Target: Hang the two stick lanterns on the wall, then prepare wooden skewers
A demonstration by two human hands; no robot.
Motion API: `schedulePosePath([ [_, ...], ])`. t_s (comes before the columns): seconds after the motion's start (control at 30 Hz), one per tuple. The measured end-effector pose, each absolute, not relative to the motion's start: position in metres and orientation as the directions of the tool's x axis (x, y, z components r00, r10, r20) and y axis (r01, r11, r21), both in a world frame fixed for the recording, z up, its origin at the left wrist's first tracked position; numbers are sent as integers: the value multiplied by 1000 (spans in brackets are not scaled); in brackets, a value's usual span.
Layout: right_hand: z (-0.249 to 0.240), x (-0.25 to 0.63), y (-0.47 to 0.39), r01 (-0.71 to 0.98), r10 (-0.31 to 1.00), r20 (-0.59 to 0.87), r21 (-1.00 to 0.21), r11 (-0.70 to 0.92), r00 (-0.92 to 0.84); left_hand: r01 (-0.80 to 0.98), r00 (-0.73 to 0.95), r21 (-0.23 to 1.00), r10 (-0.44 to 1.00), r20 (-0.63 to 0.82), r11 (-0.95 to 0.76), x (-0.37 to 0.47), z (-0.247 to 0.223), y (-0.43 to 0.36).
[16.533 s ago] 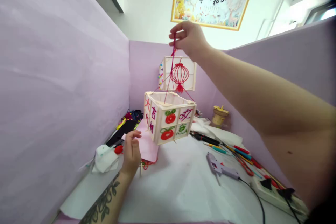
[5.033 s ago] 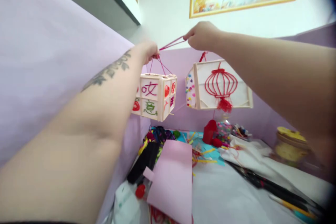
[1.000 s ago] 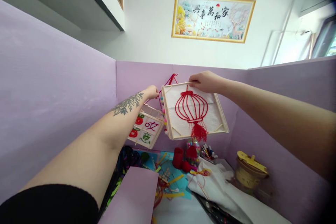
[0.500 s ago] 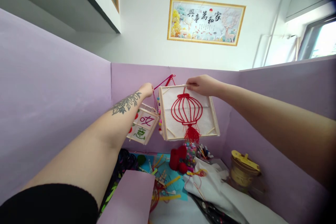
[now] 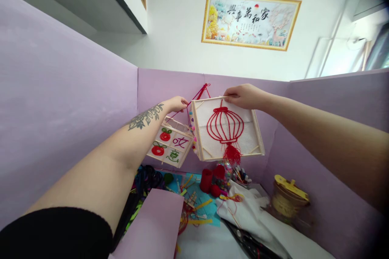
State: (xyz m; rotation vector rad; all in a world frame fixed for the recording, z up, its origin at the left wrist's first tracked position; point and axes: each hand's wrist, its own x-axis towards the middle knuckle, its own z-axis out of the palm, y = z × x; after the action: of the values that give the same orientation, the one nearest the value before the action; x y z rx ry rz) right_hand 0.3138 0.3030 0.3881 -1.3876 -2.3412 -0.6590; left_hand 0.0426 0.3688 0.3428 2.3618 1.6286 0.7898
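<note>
My left hand [image 5: 178, 104] reaches forward, its fingertips closed at a thin red-purple cord [image 5: 196, 96] that slants down from a red bow [image 5: 207, 85] on the back panel. Strands from the cord run to a small wooden-framed lantern [image 5: 174, 145], hanging tilted, with two red yarn fruits and stitched characters. My right hand [image 5: 240, 96] pinches the top edge of a larger square lantern [image 5: 202, 129] with white mesh sides. A red yarn lantern design [image 5: 225, 125] with a tassel [image 5: 232, 154] decorates its front, and coloured pompoms line its left side.
Purple panels [image 5: 75, 68] enclose the space on three sides. Below lie red yarn rolls [image 5: 206, 181], yellow strips, sticks, white cloth [image 5: 243, 206], dotted black scissors-like handles [image 5: 243, 236], a yellow-lidded container [image 5: 288, 198] and a purple board [image 5: 154, 222]. A framed picture [image 5: 251, 20] hangs behind.
The view has shifted, moving the scene rightward. My left fingers now extend further along the cord, and the small lantern has come more into sight with its red fruits showing. My right hand keeps its hold.
</note>
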Motion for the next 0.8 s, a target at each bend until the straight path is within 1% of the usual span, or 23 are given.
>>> schedulePosePath([
  [0.07, 388, 314, 303, 884, 730, 502, 218, 413, -465, 814, 264, 418, 898, 353, -404, 40, 341, 368],
  [0.1, 388, 314, 304, 885, 731, 502, 216, 413, -463, 818, 250, 399, 881, 402, -414, 38, 341, 366],
  [0.2, 387, 314, 305, 895, 741, 505, 193, 403, -443, 834, 195, 295, 750, 632, -465, 33, 337, 356],
  [0.27, 386, 314, 304, 901, 753, 499, 179, 396, -430, 850, 196, 207, 657, 728, -484, 30, 329, 342],
  [0.3, 387, 313, 303, 904, 762, 490, 173, 390, -423, 863, 213, 159, 629, 747, -480, 29, 323, 334],
  [0.4, 387, 311, 300, 924, 798, 467, 150, 352, -380, 901, 298, 11, 638, 710, -434, 29, 299, 309],
  [0.5, 388, 311, 302, 939, 825, 449, 136, 317, -343, 884, 448, -195, 654, 610, -424, 33, 272, 292],
  [0.57, 388, 311, 305, 939, 831, 438, 144, 312, -344, 857, 515, -293, 670, 534, -424, 37, 260, 287],
  [0.63, 388, 312, 308, 938, 830, 438, 153, 310, -346, 849, 526, -334, 708, 471, -409, 39, 254, 285],
  [0.7, 388, 313, 309, 939, 828, 443, 161, 305, -345, 849, 520, -349, 742, 423, -397, 39, 252, 285],
  [0.8, 387, 313, 307, 941, 826, 450, 174, 291, -339, 841, 527, -366, 754, 393, -398, 37, 252, 287],
])
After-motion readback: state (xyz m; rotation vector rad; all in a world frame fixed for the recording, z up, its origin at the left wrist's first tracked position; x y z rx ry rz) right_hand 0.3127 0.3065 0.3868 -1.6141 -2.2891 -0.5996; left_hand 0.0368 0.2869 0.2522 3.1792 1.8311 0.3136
